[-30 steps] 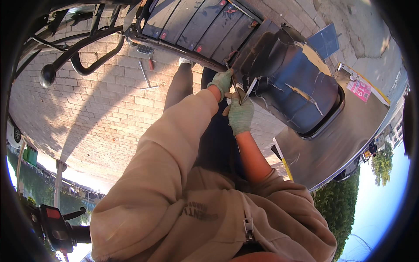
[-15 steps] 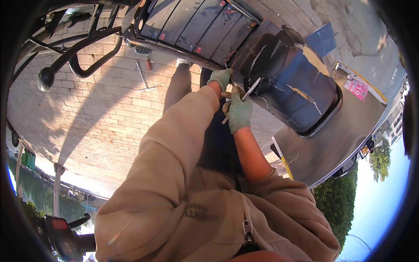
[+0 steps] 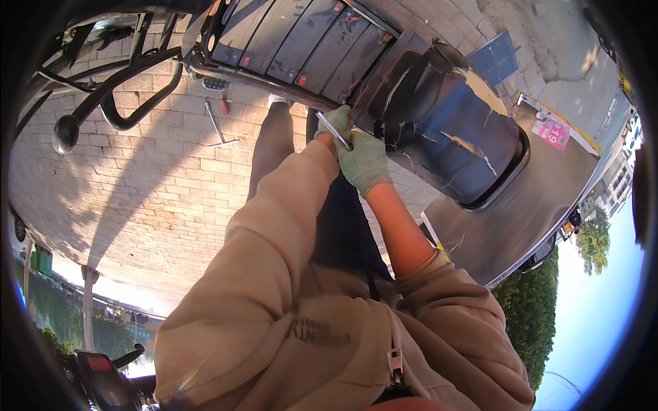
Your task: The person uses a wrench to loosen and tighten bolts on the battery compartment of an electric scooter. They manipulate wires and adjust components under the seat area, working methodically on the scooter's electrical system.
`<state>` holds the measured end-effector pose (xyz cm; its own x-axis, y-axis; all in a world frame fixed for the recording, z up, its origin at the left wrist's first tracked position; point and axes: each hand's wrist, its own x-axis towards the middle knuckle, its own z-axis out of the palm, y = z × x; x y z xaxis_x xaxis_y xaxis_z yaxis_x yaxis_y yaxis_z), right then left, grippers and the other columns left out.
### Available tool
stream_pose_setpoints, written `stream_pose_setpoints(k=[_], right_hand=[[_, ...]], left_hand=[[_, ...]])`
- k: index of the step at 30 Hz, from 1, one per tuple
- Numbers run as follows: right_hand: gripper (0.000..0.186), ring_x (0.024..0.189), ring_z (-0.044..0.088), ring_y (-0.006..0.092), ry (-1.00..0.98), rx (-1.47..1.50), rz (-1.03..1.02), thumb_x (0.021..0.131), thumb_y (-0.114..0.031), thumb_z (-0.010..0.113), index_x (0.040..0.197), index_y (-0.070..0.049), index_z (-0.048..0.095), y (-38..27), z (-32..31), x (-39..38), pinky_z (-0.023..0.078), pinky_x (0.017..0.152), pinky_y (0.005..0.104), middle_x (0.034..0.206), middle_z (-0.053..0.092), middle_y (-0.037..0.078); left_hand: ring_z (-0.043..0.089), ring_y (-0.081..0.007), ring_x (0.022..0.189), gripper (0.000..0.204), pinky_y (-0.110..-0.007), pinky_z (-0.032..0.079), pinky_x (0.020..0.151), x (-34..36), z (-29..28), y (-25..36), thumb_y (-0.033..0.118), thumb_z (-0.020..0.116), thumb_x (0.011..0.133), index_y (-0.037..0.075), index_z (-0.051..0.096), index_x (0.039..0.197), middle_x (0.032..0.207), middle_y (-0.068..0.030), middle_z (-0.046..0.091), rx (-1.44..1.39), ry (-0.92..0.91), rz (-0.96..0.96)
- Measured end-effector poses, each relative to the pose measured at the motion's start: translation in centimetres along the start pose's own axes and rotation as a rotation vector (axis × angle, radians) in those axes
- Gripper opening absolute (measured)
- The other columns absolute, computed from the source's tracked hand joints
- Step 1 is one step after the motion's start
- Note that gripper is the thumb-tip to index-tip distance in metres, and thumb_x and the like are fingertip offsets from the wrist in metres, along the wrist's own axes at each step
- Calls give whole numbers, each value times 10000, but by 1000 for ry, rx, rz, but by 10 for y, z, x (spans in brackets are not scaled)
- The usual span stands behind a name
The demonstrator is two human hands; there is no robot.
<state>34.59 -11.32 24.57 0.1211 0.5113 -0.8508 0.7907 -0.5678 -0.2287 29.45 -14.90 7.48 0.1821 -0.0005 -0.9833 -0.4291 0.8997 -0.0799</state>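
"So, what does the head view show?"

"The right hand [image 3: 364,162] curls around a silver rod [image 3: 334,129], close against the left hand [image 3: 329,121] at the battery box [image 3: 260,81]'s near corner, by the torn seat [image 3: 452,127]. Whether the left grips anything, I can't tell."

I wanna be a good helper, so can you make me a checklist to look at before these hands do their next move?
1. Gloves on the left hand and right hand: ok, both covered.
2. Silver metal rod in the right hand: ok, the fingers wrap around it.
3. Left hand's hold: cannot tell, its grip is hidden.
4. Ground tidy: not ok, a T-shaped tool and a red-handled tool lie there.
5. Seat cover whole: not ok, it's torn.
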Motion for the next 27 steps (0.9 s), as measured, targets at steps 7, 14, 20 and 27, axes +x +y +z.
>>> stream_pose_setpoints(k=[7,14,20,27], right_hand=[[372,720,708,184,273,212,124,961,-296,649,1096,49,675,51,32,-32,524,693,328,823,727,152],[292,580,577,125,252,445,301,985,-242,611,1101,13,690,75,32,-44,462,574,305,640,617,68],[291,612,625,169,256,466,204,972,-254,638,1095,5,688,95,55,-54,482,580,315,697,644,114],[282,618,567,83,309,509,49,984,-182,611,1189,6,655,105,84,-56,490,590,268,692,625,34]], left_hand=[[550,-195,528,234,-340,429,521,15,8,-40,257,634,896,56,657,778,626,-76,586,-102,36,67],[680,-378,954,261,-462,506,821,32,-16,11,249,514,979,37,650,1045,891,-176,708,1274,202,459],[607,-391,1120,373,-472,507,916,21,24,114,32,543,892,82,559,1261,1224,-205,600,1811,-125,820],[653,-368,1054,394,-445,538,872,64,99,160,122,503,948,184,553,1334,1235,-113,641,2305,-436,975]])
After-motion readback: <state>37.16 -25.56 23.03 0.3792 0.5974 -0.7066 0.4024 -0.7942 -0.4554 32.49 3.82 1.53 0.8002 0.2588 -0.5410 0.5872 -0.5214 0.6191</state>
